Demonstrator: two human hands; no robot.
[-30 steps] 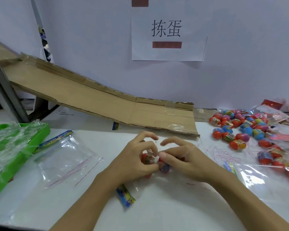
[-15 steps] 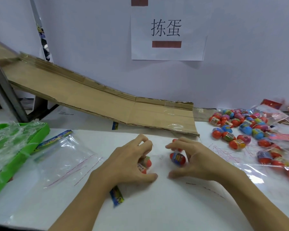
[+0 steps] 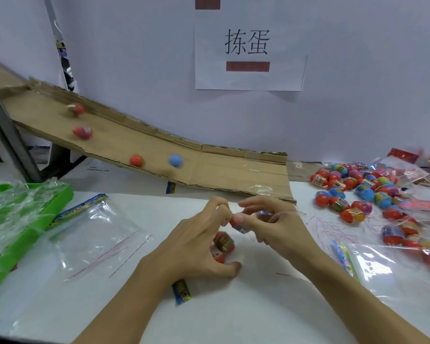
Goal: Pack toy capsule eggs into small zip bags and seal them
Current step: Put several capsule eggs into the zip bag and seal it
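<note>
My left hand (image 3: 196, 247) curls over a small zip bag whose printed header strip (image 3: 181, 291) sticks out below the wrist; red capsule eggs (image 3: 222, 244) sit under its fingers inside the bag. My right hand (image 3: 273, 224) pinches a red capsule egg (image 3: 238, 225) between thumb and fingers, right at the left fingertips. An empty zip bag (image 3: 94, 234) lies flat to the left. A pile of loose capsule eggs (image 3: 353, 192) lies on the white table (image 3: 258, 311) at the right.
Several eggs (image 3: 135, 160) are on the cardboard ramp (image 3: 209, 167) sloping down from the back left, blurred. A green tray (image 3: 30, 219) covered in plastic film stands at the left. More zip bags (image 3: 382, 266) lie at the right beside the pile.
My right hand has lifted an egg from the table and brought it to my left fingertips. Several eggs have appeared on the ramp, which held none before.
</note>
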